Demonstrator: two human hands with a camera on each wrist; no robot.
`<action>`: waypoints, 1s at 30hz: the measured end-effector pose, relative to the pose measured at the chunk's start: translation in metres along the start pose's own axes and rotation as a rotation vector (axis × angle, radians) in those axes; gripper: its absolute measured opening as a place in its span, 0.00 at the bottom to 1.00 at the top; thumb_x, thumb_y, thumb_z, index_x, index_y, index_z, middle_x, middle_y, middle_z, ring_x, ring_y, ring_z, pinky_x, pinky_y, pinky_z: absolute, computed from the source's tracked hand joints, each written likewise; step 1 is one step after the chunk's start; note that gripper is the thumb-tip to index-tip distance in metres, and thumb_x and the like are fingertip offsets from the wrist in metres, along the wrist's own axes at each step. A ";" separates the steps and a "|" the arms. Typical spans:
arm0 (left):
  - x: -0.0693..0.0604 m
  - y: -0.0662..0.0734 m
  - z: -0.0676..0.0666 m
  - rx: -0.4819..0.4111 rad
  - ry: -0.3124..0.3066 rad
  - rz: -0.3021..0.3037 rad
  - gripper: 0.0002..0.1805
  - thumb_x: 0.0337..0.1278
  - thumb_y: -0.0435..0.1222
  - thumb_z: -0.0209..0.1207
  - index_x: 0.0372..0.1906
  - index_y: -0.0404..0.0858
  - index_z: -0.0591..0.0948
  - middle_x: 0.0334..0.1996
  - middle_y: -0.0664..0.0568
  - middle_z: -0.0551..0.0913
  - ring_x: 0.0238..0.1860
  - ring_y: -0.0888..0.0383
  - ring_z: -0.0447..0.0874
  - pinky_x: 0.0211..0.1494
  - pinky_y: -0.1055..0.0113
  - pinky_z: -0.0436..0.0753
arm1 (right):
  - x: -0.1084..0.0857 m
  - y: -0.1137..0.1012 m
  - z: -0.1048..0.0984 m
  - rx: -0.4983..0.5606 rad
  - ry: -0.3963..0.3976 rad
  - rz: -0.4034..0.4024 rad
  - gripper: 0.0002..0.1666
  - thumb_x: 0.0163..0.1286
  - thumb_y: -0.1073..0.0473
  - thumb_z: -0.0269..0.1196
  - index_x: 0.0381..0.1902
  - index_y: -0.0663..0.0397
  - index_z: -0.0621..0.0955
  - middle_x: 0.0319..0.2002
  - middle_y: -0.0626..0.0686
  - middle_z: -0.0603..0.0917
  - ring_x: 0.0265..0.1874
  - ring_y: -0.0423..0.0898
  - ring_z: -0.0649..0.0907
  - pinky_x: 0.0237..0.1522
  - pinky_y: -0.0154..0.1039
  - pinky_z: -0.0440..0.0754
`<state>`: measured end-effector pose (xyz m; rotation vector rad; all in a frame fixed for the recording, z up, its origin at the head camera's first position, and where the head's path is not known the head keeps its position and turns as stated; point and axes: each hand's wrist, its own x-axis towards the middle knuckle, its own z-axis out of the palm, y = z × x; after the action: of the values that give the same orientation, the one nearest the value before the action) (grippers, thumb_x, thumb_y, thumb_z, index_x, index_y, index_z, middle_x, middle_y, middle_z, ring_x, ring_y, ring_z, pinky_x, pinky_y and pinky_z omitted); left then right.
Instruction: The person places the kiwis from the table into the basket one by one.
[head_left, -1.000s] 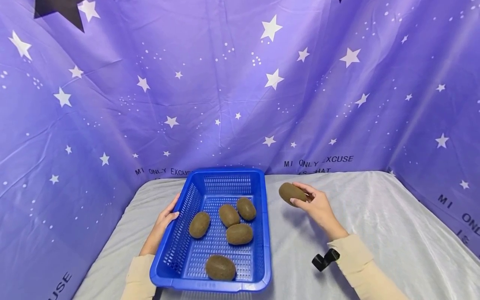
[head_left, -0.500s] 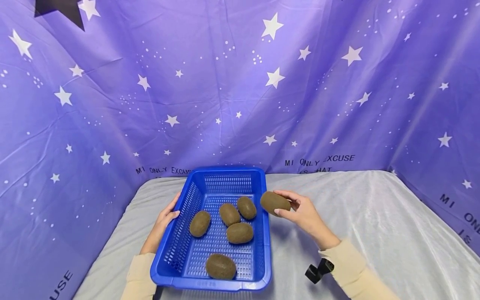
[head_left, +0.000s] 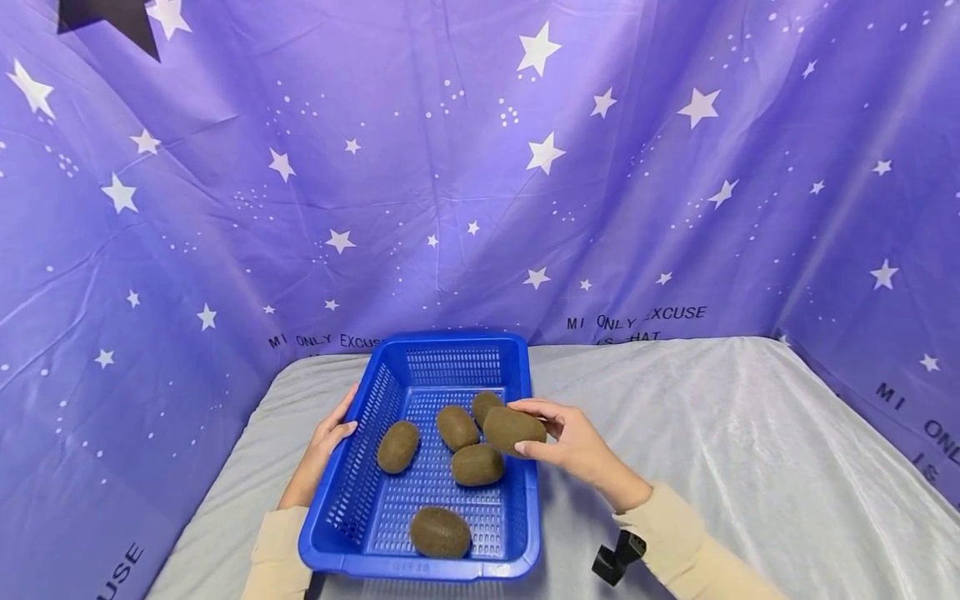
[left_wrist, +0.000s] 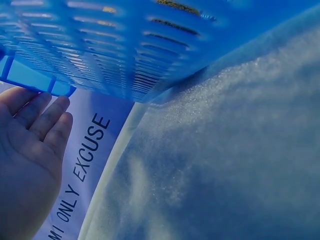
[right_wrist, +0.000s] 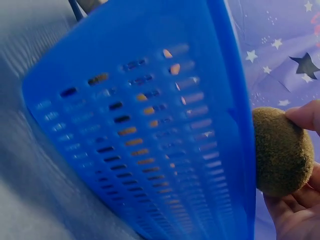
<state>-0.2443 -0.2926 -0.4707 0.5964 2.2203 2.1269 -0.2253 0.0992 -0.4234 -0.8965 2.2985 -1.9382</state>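
Observation:
A blue plastic basket (head_left: 420,570) with slotted walls stands on the grey cloth, several brown fuzzy kiwis inside it. At its left side my left hand (head_left: 327,437) touches the rim from outside; in the left wrist view the fingers (left_wrist: 47,117) reach up to the rim fairly straight. My right hand (head_left: 573,446) pinches a kiwi (head_left: 512,431) between thumb and fingers, over the basket's right side. That held kiwi partly covers another kiwi (head_left: 486,406) in the basket. The right wrist view has the held kiwi (right_wrist: 282,152) beyond the basket's rim (right_wrist: 237,100).
Other kiwis lie at the basket's left (head_left: 398,447), middle and near end; one kiwi (head_left: 440,533) is close to the front wall. Grey cloth (head_left: 720,417) covers the table. A purple star-printed curtain (head_left: 465,167) hangs behind and at both sides.
My right hand has carried the kiwi leftward and slightly down, from beside the basket across its right rim. The left hand and the basket have stayed in place.

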 end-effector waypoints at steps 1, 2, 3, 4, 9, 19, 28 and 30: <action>0.001 -0.002 -0.001 0.021 0.011 0.013 0.32 0.67 0.28 0.40 0.73 0.31 0.45 0.73 0.35 0.41 0.63 0.75 0.61 0.60 0.79 0.65 | 0.000 -0.001 0.002 0.000 -0.008 -0.002 0.28 0.54 0.66 0.69 0.54 0.61 0.79 0.53 0.59 0.80 0.50 0.42 0.79 0.52 0.30 0.74; 0.001 -0.003 -0.001 0.037 0.018 0.022 0.32 0.67 0.28 0.40 0.73 0.30 0.45 0.73 0.35 0.41 0.63 0.76 0.60 0.60 0.80 0.64 | 0.000 -0.001 0.003 0.000 -0.016 -0.004 0.28 0.54 0.66 0.69 0.54 0.60 0.79 0.54 0.59 0.80 0.50 0.42 0.79 0.52 0.30 0.74; 0.001 -0.004 -0.002 0.040 0.021 0.023 0.32 0.67 0.28 0.40 0.73 0.31 0.46 0.73 0.35 0.42 0.63 0.76 0.60 0.60 0.80 0.64 | 0.000 -0.002 0.005 -0.001 -0.026 -0.006 0.27 0.54 0.66 0.69 0.54 0.60 0.79 0.54 0.58 0.80 0.51 0.42 0.78 0.52 0.30 0.74; 0.001 -0.005 -0.002 0.038 0.021 0.022 0.32 0.67 0.28 0.40 0.73 0.31 0.46 0.73 0.35 0.42 0.63 0.76 0.60 0.60 0.80 0.65 | -0.001 -0.002 0.007 -0.003 -0.037 -0.008 0.27 0.54 0.65 0.69 0.55 0.60 0.79 0.54 0.58 0.80 0.51 0.42 0.78 0.53 0.30 0.74; -0.002 -0.003 -0.001 0.007 0.006 0.002 0.32 0.68 0.28 0.39 0.74 0.33 0.45 0.73 0.35 0.41 0.63 0.73 0.62 0.59 0.78 0.68 | -0.002 -0.002 0.014 -0.027 -0.089 -0.015 0.28 0.55 0.63 0.69 0.55 0.60 0.79 0.55 0.59 0.78 0.53 0.44 0.77 0.54 0.31 0.74; -0.005 0.003 0.003 -0.051 -0.002 -0.029 0.32 0.69 0.30 0.39 0.74 0.32 0.43 0.73 0.36 0.41 0.61 0.71 0.65 0.57 0.75 0.71 | -0.007 -0.002 0.022 -0.127 -0.133 -0.064 0.28 0.54 0.59 0.70 0.55 0.58 0.79 0.54 0.55 0.79 0.53 0.46 0.77 0.55 0.34 0.73; -0.004 0.004 0.001 -0.069 -0.027 -0.040 0.33 0.70 0.31 0.39 0.75 0.36 0.43 0.73 0.35 0.40 0.61 0.70 0.65 0.57 0.73 0.72 | -0.006 0.000 0.019 -0.148 -0.191 -0.088 0.26 0.57 0.58 0.68 0.54 0.56 0.79 0.53 0.53 0.80 0.56 0.46 0.75 0.57 0.34 0.71; -0.004 0.003 0.001 -0.065 -0.027 -0.040 0.33 0.70 0.31 0.39 0.75 0.37 0.43 0.73 0.35 0.40 0.61 0.70 0.65 0.57 0.74 0.72 | -0.006 0.001 0.018 -0.143 -0.205 -0.092 0.24 0.58 0.58 0.67 0.53 0.57 0.80 0.52 0.54 0.81 0.55 0.46 0.76 0.58 0.34 0.71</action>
<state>-0.2397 -0.2923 -0.4685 0.5700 2.1213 2.1493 -0.2141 0.0853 -0.4304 -1.1730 2.3353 -1.6386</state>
